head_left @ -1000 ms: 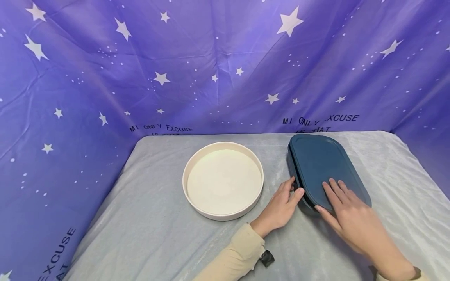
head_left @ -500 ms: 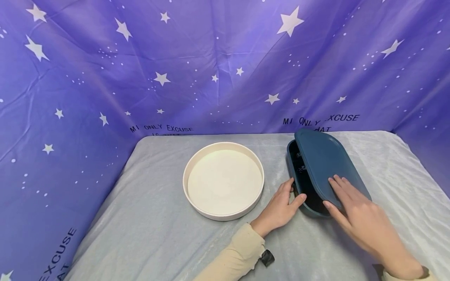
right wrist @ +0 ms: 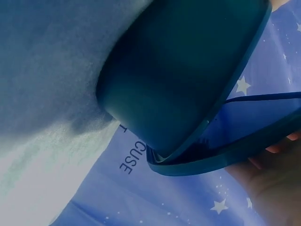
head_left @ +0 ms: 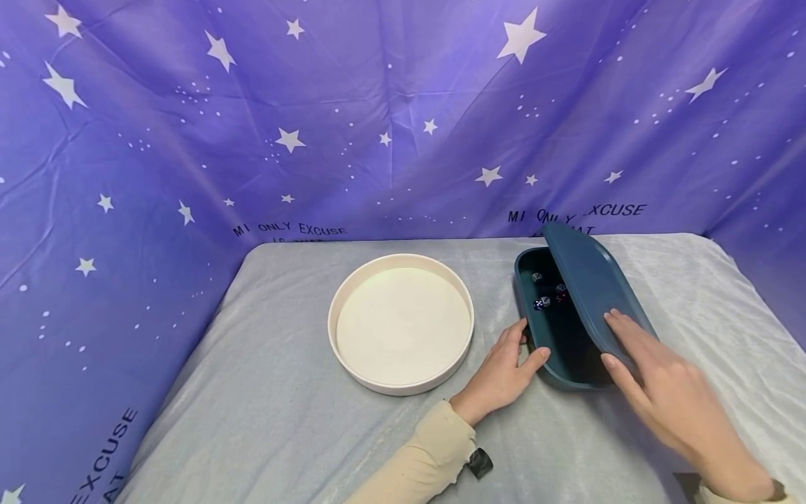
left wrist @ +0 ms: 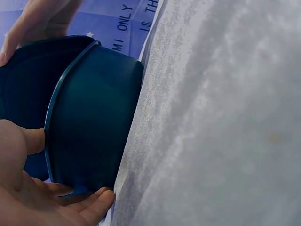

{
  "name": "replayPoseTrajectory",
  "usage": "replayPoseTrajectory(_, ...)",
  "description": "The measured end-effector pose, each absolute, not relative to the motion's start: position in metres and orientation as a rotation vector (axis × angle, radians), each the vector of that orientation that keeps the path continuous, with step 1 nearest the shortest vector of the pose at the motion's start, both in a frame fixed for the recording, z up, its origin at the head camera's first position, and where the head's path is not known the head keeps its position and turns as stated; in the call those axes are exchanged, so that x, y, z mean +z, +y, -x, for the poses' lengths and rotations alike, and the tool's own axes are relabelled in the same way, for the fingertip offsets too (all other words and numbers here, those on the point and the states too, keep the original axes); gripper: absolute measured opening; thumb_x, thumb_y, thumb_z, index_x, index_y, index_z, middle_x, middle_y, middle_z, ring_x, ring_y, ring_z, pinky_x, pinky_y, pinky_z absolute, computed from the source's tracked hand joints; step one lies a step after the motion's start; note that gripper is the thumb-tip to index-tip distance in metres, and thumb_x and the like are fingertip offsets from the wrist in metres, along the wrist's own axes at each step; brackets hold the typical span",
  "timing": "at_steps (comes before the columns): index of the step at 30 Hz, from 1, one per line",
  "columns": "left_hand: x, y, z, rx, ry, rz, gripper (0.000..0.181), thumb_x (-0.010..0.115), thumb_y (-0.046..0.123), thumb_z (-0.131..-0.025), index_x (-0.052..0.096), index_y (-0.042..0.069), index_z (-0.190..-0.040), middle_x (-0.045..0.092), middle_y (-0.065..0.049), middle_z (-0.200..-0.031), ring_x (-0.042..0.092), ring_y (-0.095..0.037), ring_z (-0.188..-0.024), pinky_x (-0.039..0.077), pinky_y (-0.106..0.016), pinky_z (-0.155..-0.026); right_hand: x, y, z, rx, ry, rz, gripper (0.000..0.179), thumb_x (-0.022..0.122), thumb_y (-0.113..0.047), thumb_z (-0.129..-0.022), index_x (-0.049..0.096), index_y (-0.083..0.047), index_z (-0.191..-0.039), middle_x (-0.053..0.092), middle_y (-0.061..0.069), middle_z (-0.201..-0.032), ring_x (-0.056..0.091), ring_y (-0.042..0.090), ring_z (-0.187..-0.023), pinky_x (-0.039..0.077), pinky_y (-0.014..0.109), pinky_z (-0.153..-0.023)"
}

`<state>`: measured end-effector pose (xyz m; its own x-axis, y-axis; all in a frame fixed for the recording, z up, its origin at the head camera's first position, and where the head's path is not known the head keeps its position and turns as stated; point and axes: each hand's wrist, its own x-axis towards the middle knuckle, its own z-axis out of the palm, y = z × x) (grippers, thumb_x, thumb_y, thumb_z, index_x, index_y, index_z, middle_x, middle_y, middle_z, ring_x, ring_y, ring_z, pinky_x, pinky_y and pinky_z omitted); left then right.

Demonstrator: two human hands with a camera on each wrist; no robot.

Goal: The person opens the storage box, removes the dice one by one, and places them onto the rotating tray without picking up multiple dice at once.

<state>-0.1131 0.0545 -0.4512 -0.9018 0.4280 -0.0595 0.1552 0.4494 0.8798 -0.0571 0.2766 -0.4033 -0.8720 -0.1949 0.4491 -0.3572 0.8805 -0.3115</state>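
A pale grey cloth [head_left: 252, 427] covers the tabletop, wrinkled at its left and right sides. At the near edge, a beige sleeve [head_left: 415, 455] reaches in, with something small and black beside the cuff. On the near right, the person's right hand [head_left: 676, 399] grasps a dark blue lid [head_left: 598, 290], thumb at its left edge and fingers across its top. Just left of it, the left hand [head_left: 497, 374] holds the left side of a dark blue box [head_left: 557, 343], thumb at the rim and fingers against the outer wall. The box sits flat on the right of the cloth; the lid tilts over it, left edge raised, right edge low. Left of the box, apart from it, lies a round cream tray [head_left: 403, 329]. Farther back inside the box are several small dice [head_left: 538, 304]. Behind everything hangs a purple curtain [head_left: 378, 70] with white stars.
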Motion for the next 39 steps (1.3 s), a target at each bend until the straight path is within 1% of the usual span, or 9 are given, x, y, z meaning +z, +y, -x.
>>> replayPoseTrajectory(5, -0.451, 0.054, 0.113, 1.468, 2.4, -0.487, 0.067, 0.049, 0.048, -0.103, 0.029, 0.012, -0.156, 0.037, 0.0, -0.156, 0.049, -0.009, -0.131, 0.043, -0.026, -0.106, -0.402, 0.281, 0.057, 0.615, -2.582, -0.393, 0.055, 0.061, -0.017, -0.098, 0.046, -0.018, -0.15, 0.055, 0.017, -0.143, 0.032, -0.005, -0.14, 0.013, 0.004, -0.111)
replayPoseTrajectory(8, -0.451, 0.054, 0.113, 1.483, 2.382, -0.484, 0.067, 0.049, 0.048, -0.103, 0.029, 0.012, -0.156, 0.037, 0.0, -0.157, 0.048, -0.009, -0.132, 0.043, -0.025, -0.106, -0.401, 0.284, 0.057, 0.662, -2.556, -0.377, 0.053, 0.057, -0.014, -0.099, 0.046, -0.019, -0.15, 0.055, 0.016, -0.143, 0.029, -0.016, -0.133, 0.012, 0.0, -0.106)
replayPoseTrajectory(12, -0.451, 0.054, 0.114, 1.485, 2.374, -0.482, 0.067, 0.048, 0.048, -0.103, 0.028, 0.013, -0.156, 0.036, 0.0, -0.157, 0.049, -0.009, -0.132, 0.043, -0.025, -0.106, -0.399, 0.287, 0.056, 0.726, -2.525, -0.366, 0.05, 0.052, -0.01, -0.1, 0.046, -0.018, -0.15, 0.052, 0.014, -0.146, 0.031, -0.015, -0.132, 0.014, 0.002, -0.106)
replayPoseTrajectory(17, -0.452, 0.054, 0.114, 1.479, 2.375, -0.485, 0.067, 0.048, 0.048, -0.103, 0.028, 0.013, -0.156, 0.036, 0.001, -0.157, 0.048, -0.009, -0.131, 0.043, -0.026, -0.106, -0.4, 0.292, 0.057, 0.802, -2.471, -0.344, 0.046, 0.047, -0.008, -0.102, 0.049, -0.014, -0.148, 0.045, -0.011, -0.15, 0.028, -0.022, -0.128, 0.017, 0.003, -0.107)
replayPoseTrajectory(25, -0.453, 0.054, 0.115, 1.5, 2.343, -0.475, 0.068, 0.049, 0.049, -0.102, 0.027, 0.013, -0.156, 0.036, 0.002, -0.156, 0.049, -0.009, -0.131, 0.043, -0.025, -0.106, -0.405, 0.303, 0.055, 0.92, -2.375, -0.27, 0.039, 0.042, -0.014, -0.104, 0.057, -0.004, -0.138, 0.041, -0.043, -0.133, 0.036, -0.024, -0.121, 0.022, 0.001, -0.103)
replayPoseTrajectory(28, -0.453, 0.054, 0.115, 1.507, 2.335, -0.466, 0.069, 0.049, 0.049, -0.102, 0.027, 0.013, -0.157, 0.037, 0.002, -0.156, 0.048, -0.009, -0.131, 0.043, -0.025, -0.106, -0.404, 0.307, 0.057, 0.951, -2.349, -0.237, 0.035, 0.041, -0.02, -0.106, 0.066, 0.001, -0.117, 0.061, -0.036, -0.111, 0.051, -0.017, -0.105, 0.037, 0.008, -0.087)
replayPoseTrajectory(31, -0.453, 0.054, 0.115, 1.512, 2.333, -0.463, 0.069, 0.049, 0.05, -0.102, 0.027, 0.013, -0.156, 0.037, 0.002, -0.156, 0.048, -0.009, -0.131, 0.043, -0.025, -0.107, -0.405, 0.312, 0.057, 0.996, -2.321, -0.183, 0.041, 0.041, -0.029, -0.107, 0.063, 0.006, -0.1, 0.052, -0.04, -0.091, 0.046, -0.019, -0.088, 0.035, 0.01, -0.075)
replayPoseTrajectory(37, -0.453, 0.055, 0.115, 1.516, 2.339, -0.474, 0.069, 0.05, 0.05, -0.101, 0.028, 0.014, -0.156, 0.037, 0.003, -0.156, 0.047, -0.007, -0.131, 0.042, -0.026, -0.108, -0.411, 0.32, 0.056, 1.023, -2.307, -0.083, 0.043, 0.035, -0.023, -0.107, 0.06, 0.012, -0.114, 0.048, -0.05, -0.105, 0.043, -0.027, -0.104, 0.026, 0.0, -0.093)
replayPoseTrajectory(39, -0.453, 0.055, 0.115, 1.517, 2.341, -0.474, 0.069, 0.05, 0.05, -0.101, 0.028, 0.015, -0.156, 0.037, 0.003, -0.156, 0.047, -0.007, -0.131, 0.042, -0.026, -0.108, -0.412, 0.32, 0.056, 1.022, -2.3, -0.043, 0.042, 0.035, -0.02, -0.107, 0.064, 0.009, -0.106, 0.049, -0.049, -0.102, 0.046, -0.024, -0.102, 0.027, 0.0, -0.091)
